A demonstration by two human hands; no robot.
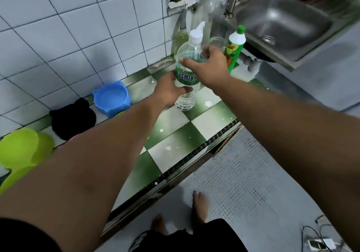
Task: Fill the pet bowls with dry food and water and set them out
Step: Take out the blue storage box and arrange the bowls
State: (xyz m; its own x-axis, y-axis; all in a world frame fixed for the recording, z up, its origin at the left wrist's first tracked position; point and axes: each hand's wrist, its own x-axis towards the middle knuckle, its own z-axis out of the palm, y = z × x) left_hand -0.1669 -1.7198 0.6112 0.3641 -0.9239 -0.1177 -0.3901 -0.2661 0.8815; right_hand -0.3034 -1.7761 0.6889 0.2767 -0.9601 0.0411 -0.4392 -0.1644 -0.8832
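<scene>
As we look down, bottle (pixel 186 79): green label "JASMINE", white cap.
L hand (pixel 170 90): grasps bottle low.
R hand (pixel 211 64): grasps bottle's shoulder.
Blue bowl (pixel 111 100): apart, to bottle's left.

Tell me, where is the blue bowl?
In the head view, the blue bowl sits left on the counter by the tiled wall, between the black bowl and the water bottle.

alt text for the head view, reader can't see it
Two hands grip a capped water bottle over a green checkered counter, left hand low on it, right hand near its shoulder. A blue bowl, a black bowl and green bowls sit along the wall at left; a sink at right.
</scene>
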